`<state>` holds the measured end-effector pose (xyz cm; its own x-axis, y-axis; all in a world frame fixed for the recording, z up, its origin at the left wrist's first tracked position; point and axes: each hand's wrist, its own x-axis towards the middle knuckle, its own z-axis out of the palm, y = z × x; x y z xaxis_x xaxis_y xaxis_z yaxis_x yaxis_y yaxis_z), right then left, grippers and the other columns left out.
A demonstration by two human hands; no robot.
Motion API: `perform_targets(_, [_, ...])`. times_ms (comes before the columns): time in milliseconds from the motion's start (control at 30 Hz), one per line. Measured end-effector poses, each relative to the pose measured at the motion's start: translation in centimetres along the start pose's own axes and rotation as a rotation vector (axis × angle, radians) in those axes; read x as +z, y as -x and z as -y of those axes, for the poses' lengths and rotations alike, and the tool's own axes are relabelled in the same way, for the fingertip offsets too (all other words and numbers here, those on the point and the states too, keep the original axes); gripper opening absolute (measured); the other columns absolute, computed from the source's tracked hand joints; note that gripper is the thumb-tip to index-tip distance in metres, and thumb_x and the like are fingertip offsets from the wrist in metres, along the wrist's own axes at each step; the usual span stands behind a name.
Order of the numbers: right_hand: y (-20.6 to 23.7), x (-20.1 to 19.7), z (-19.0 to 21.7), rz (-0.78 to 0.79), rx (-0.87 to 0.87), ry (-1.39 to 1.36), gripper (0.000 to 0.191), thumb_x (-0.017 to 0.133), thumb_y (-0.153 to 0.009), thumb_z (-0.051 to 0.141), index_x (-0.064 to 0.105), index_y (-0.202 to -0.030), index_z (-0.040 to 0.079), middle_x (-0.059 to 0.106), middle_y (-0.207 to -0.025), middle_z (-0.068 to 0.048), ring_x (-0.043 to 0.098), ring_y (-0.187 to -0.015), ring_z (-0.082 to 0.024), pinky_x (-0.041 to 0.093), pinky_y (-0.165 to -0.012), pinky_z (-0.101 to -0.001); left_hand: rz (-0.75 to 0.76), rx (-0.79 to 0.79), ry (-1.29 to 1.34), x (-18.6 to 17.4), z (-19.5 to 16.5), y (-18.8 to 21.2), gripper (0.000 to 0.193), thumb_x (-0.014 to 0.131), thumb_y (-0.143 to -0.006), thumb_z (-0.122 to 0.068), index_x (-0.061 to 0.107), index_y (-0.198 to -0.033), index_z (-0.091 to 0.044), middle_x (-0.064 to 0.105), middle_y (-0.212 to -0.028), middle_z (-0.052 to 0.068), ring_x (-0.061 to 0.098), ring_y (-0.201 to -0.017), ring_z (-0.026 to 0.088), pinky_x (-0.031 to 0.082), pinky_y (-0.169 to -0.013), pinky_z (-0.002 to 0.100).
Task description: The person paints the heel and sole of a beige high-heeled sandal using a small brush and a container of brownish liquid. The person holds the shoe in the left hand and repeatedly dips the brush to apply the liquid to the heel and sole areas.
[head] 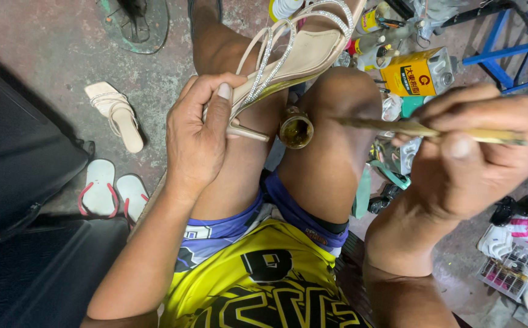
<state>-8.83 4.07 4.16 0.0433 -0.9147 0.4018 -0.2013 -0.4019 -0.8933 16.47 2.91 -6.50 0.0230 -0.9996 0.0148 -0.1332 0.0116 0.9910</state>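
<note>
Left hand [200,136] grips sandal [294,54] heel — right hand [473,149] holds brush [397,126].

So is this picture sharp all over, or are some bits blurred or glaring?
In the head view, the left hand and the heeled sandal it holds are fairly sharp; the right hand looks large, soft and a little blurred close to the lens, as does the thin brush in its grip. Light is even, with mild shine on the small tin and no hard shadows.
</note>
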Motion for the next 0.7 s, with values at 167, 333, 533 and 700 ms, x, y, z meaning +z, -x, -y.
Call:
perform_targets(167, [-0.5,1.0,-0.9,0.155,-0.133,0.448,0.011,0.066,-0.106,0.005,0.06,-0.109,-0.004,0.071,-0.098,-0.018,0.069,-0.08,-0.02,0.056,-0.073,-0.0272,-0.003,0.0,0.021,-0.1,0.1,0.0,0.02,0.054,-0.109,-0.011,0.07,-0.119,-0.006,0.064,-0.101,0.008,0.063,-0.09,0.015,0.049,-0.083,0.028])
perform_targets(333, [-0.4,1.9,-2.0,0.242,-0.188,0.581,0.008,0.068,-0.108,0.003,0.064,-0.108,-0.003,0.072,-0.099,-0.016,0.071,-0.087,-0.021,0.057,-0.077,-0.0282,0.0,0.006,0.027,-0.2,0.1,0.1,0.02,0.054,-0.11,-0.012,0.07,-0.12,-0.005,0.065,-0.101,0.008,0.063,-0.091,0.015,0.049,-0.083,0.028])
perform_targets(533, [-0.6,1.3,-1.5,0.228,-0.267,0.722,0.01,0.071,-0.111,0.006,0.065,-0.109,-0.001,0.072,-0.101,-0.015,0.072,-0.088,-0.022,0.057,-0.078,-0.0283,0.0,0.035,0.006,-0.3,-0.1,0.2,0.02,0.055,-0.111,-0.013,0.07,-0.121,-0.006,0.064,-0.1,0.008,0.063,-0.089,0.015,0.049,-0.082,0.029])
perform_targets(700, [0.1,1.1,-1.5,0.188,-0.248,0.733,0.01,0.07,-0.113,0.008,0.065,-0.111,-0.001,0.072,-0.103,-0.014,0.072,-0.09,-0.022,0.057,-0.079,-0.0277,-0.002,0.009,0.01,-0.1,-0.1,0.1,0.02,0.055,-0.11,-0.015,0.071,-0.121,-0.007,0.061,-0.097,0.008,0.061,-0.085,0.016,0.048,-0.078,0.029])
